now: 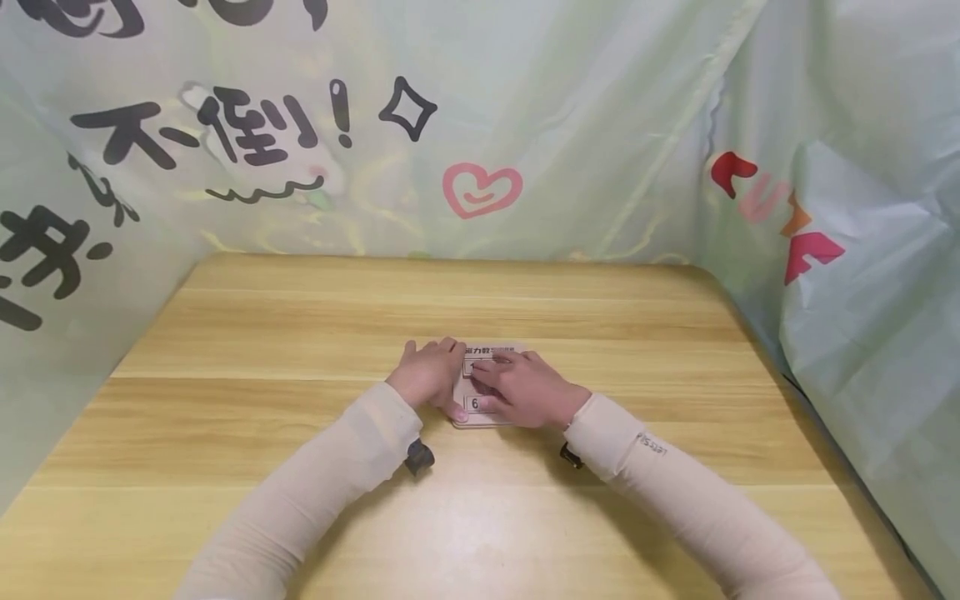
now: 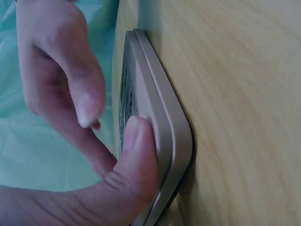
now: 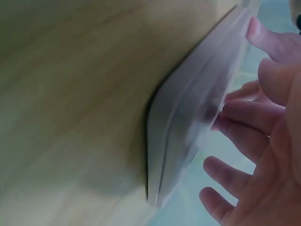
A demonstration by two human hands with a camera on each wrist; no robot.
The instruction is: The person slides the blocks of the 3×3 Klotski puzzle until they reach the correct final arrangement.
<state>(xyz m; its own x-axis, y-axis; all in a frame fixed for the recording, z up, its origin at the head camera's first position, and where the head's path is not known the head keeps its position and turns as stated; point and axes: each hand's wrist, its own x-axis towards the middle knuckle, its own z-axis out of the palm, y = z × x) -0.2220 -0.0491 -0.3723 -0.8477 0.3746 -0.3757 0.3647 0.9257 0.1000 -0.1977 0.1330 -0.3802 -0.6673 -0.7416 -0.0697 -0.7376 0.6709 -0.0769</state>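
A flat, pale number puzzle case (image 1: 468, 388) with rounded corners lies on the table, printed with dark characters and framed numbers, a 6 among them. My left hand (image 1: 429, 373) holds its left side, the thumb at the near corner and the fingers toward the far edge. In the left wrist view that thumb (image 2: 134, 160) presses on the rim of the two-layered case (image 2: 171, 117). From the right, my right hand (image 1: 534, 390) reaches over the case, covering much of its face. The right wrist view shows some fingertips (image 3: 225, 110) at the top surface, the other fingers spread apart from it.
The wood-grain table (image 1: 300, 325) stretches around the case on all sides. Pale green printed sheeting (image 1: 570, 167) hangs behind it and along both sides. A dark wrist strap piece (image 1: 420, 457) hangs under the left sleeve, another (image 1: 572, 455) under the right.
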